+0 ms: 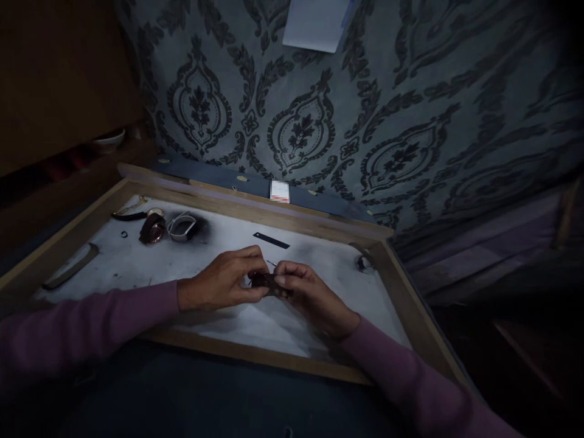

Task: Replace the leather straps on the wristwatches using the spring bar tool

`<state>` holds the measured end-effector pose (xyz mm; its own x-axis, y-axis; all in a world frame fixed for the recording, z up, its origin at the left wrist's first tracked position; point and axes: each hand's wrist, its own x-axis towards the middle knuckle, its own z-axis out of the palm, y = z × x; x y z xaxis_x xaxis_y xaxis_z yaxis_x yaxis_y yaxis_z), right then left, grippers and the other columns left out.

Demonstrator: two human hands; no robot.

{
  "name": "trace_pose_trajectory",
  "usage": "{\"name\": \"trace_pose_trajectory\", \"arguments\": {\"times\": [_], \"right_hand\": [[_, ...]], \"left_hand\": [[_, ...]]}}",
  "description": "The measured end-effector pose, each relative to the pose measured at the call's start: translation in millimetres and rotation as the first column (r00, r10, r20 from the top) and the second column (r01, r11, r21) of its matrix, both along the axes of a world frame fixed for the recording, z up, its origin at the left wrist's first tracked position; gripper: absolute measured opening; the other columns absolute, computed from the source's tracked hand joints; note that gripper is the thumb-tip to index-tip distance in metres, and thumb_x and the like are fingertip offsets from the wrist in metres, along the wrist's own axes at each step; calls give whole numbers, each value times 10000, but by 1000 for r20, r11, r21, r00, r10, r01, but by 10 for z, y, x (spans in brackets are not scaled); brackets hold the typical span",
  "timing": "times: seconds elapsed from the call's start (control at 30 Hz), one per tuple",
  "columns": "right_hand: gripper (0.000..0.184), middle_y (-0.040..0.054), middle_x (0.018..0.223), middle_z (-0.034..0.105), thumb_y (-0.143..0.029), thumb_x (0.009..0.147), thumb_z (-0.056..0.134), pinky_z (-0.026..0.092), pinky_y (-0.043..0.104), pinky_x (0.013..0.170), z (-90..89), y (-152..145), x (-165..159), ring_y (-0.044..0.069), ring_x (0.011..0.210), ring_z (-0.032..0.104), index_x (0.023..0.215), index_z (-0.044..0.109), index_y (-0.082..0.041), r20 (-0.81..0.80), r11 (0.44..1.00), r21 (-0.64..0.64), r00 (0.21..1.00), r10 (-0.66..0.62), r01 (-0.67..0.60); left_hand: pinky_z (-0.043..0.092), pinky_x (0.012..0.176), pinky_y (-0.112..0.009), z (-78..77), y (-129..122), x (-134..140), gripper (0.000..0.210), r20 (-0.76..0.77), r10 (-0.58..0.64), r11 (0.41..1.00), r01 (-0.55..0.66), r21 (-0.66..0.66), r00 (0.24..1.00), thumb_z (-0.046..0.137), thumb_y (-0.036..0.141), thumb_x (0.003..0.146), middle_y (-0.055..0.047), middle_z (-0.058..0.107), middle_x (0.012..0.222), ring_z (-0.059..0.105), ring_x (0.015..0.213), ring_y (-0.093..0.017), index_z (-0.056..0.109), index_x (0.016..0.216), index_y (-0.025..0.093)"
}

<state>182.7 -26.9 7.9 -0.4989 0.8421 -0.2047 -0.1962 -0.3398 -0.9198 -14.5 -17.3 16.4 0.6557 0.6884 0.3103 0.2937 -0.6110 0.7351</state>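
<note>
Over the middle of a shallow wooden tray (255, 350), both hands hold a dark brown watch strap (272, 285). The fingers and thumb of my left hand (223, 277) close on its left end. My right hand (317, 298) pinches the other end between thumb and fingers. Whether a watch case is attached is hidden by the fingers and the dim light. A thin metal tool tip or pin (272, 263) shows by the right fingertips; I cannot tell whether it is held. Just beyond the hands lies a flat black strip (271, 240).
At the tray's left are a brown watch (152, 230), a grey-strapped watch (182, 228), a black-strapped watch (132, 215) and a loose strap (70, 267). Another watch (364, 261) lies by the right wall. A small white box (280, 191) stands behind the raised rim, before the patterned wall (301, 134).
</note>
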Motion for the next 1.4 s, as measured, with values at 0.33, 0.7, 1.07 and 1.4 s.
{"name": "trace_pose_trajectory", "arguments": {"times": [0.33,0.7,1.07,1.4], "right_hand": [[220,-43,629,513,-284,701,787,346,228,563,48,-17,21,105,582,443,825,625,-202,-29,1000,13,999,-23,23],[92,-31,657,532,-229,754,693,370,241,600,-4,-2,59,103,601,466,781,620,-181,15,993,119,1000,-2,0],[113,-45,648,521,-242,792,712,338,243,606,-21,-20,74,98,607,439,782,616,-184,124,981,192,992,-14,-10],[181,-49,635,502,-293,769,735,341,231,591,-6,-43,50,94,598,430,756,600,-173,169,974,226,983,-66,27]], "left_hand": [[424,699,-251,-19,24,-32,57,-16,-1,999,1,37,1000,596,213,851,-22,533,855,526,781,-137,611,869,162],[421,693,-262,-35,21,-43,102,-36,-14,996,17,84,999,580,252,884,-32,535,861,529,783,-147,600,889,152],[422,684,-268,-81,10,-65,174,-132,-18,976,46,213,991,520,304,933,-52,550,889,532,785,-157,598,933,149],[430,662,-270,-82,-21,-33,193,-146,28,932,27,363,989,484,291,948,-54,566,865,531,751,-157,593,909,137]]}}
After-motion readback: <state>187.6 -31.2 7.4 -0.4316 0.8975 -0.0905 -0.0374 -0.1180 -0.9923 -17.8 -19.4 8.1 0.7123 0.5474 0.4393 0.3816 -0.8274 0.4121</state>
